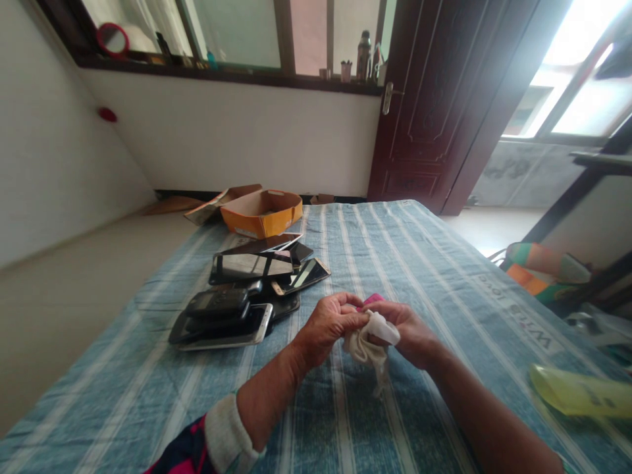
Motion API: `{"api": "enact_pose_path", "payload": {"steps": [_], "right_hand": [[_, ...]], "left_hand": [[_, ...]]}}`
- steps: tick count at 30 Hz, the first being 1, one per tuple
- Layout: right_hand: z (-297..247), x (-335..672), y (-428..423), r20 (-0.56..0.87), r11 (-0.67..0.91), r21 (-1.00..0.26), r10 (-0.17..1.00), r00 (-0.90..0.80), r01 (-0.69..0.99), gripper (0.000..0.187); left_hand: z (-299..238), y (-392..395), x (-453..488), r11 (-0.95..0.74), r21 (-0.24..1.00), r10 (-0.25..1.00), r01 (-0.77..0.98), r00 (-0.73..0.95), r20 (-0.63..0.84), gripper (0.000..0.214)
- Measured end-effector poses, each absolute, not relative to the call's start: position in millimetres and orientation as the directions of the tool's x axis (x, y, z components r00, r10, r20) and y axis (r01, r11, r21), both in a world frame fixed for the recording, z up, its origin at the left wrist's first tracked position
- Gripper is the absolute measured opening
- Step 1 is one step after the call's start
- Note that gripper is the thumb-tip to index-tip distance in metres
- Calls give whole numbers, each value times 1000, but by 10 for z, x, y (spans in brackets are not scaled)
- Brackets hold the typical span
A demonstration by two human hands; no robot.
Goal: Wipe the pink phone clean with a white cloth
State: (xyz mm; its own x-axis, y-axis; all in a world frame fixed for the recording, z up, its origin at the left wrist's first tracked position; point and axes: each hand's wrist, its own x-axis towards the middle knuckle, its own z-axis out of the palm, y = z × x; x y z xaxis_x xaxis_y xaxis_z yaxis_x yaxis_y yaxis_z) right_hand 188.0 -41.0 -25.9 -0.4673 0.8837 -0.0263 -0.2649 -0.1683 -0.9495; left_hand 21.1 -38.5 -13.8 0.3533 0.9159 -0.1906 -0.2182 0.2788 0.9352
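Note:
My left hand (330, 327) and my right hand (409, 331) meet above the bed-like striped surface, both with fingers closed. A crumpled white cloth (366, 347) hangs down between them, gripped by the two hands. Past the fingertips shows a small bright pink object (373, 299), mostly covered by the fingers, so its kind cannot be made out. To the left of my left hand lies a loose pile of phones; a gold-edged smartphone (302, 276) is the nearest, and a white-edged smartphone (247, 327) lies lower left.
Behind the phones stands an open orange cardboard box (264, 220). A yellow translucent item (577, 392) lies at the right on the blue striped cloth (424, 263). A dark red door (424, 99) and a window sill (237, 74) with a thermos (364, 56) are at the back.

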Motion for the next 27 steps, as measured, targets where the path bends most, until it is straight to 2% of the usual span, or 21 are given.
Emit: {"api": "enact_pose_path", "payload": {"steps": [4,8,10,14,18,27], "right_hand": [[-295,1888,-392,-13,-117,-965,915,-404,-233,23],[-309,1944,-355,50,-17,-979,946,-321,-204,19],[-304,1974,-334,61,9,-980,965,-256,-200,19],[-305,2001,-311,57,23,-975,987,-152,-219,20],[-329,1990,-311,8,-46,-963,980,-200,-265,22],[-275,2020,-322,-49,-162,-933,942,-331,-321,28]], "left_hand": [[-138,-375,228,180,974,965,-138,214,-148,49],[-157,-394,245,-130,987,991,92,44,126,28],[-152,-422,253,-244,951,969,189,83,232,20],[-133,-475,280,-390,873,916,293,220,336,18],[-161,-488,313,-419,834,905,359,234,354,6],[-232,-490,294,-458,733,886,502,195,420,22]]}}
